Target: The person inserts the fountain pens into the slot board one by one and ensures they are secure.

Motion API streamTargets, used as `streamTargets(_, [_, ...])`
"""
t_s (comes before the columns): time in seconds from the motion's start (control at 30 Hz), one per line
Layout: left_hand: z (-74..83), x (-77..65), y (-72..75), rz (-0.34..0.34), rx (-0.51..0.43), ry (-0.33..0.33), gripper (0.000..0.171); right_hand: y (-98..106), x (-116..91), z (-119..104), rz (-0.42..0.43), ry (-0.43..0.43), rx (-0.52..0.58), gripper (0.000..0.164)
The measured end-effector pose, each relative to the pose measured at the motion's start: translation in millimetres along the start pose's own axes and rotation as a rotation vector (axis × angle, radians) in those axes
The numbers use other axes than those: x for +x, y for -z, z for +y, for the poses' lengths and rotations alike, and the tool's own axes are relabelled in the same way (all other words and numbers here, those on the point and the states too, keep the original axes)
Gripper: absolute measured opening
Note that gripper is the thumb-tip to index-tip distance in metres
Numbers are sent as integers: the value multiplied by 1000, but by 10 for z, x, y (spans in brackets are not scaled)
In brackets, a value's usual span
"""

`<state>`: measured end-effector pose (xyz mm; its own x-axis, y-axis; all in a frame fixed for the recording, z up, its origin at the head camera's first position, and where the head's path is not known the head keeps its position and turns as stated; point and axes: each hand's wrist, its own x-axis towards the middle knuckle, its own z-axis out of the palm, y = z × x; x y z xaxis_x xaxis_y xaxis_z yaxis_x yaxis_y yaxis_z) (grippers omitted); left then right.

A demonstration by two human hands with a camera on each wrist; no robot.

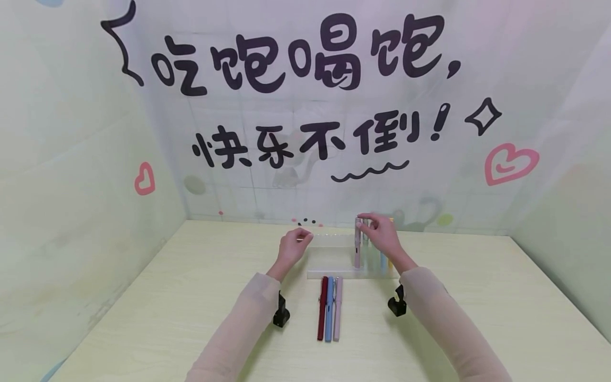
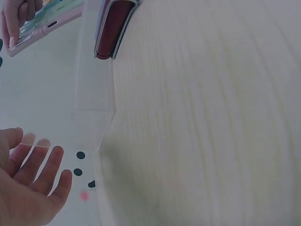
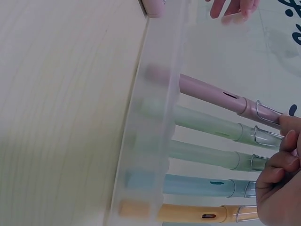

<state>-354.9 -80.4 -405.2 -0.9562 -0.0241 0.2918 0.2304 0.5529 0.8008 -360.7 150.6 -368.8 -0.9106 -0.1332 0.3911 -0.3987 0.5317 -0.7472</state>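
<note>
A clear pen rack [image 1: 329,274] stands towards the back of the table. My left hand [image 1: 292,249] pinches the left end of its upper edge; the left wrist view shows the thumb and some fingers on either side of the see-through panel. At the rack's middle, my right hand [image 1: 383,234] holds the cap end of a mauve pen [image 3: 209,92] between thumb and fingers. That pen is upright, its lower end in the rack's base. Beside it stand two pale green pens [image 3: 207,125], a light blue pen [image 3: 200,185] and an orange pen [image 3: 188,213], partly behind the right hand.
In front of the rack, a dark red pen [image 1: 322,310], a blue pen [image 1: 329,313] and a pink pen [image 1: 338,313] lie side by side on the light wooden table [image 1: 181,318]. A printed cloth backdrop [image 1: 267,196] rises behind. Black wrist cameras hang below both sleeves.
</note>
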Motion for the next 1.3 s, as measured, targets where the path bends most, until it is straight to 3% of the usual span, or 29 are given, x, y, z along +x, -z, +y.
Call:
streamTargets(0.63, [30, -34, 25, -23, -21, -23, 21, -19, 9, -23, 20, 80, -150, 27])
streamTargets(1.03, [24, -30, 21, -28, -26, -22, 22, 9, -1, -39, 8, 56, -114, 32])
streamTargets(1.3, [33, -35, 23, -26, -21, -13, 23, 139, -34, -8, 17, 43, 11, 31])
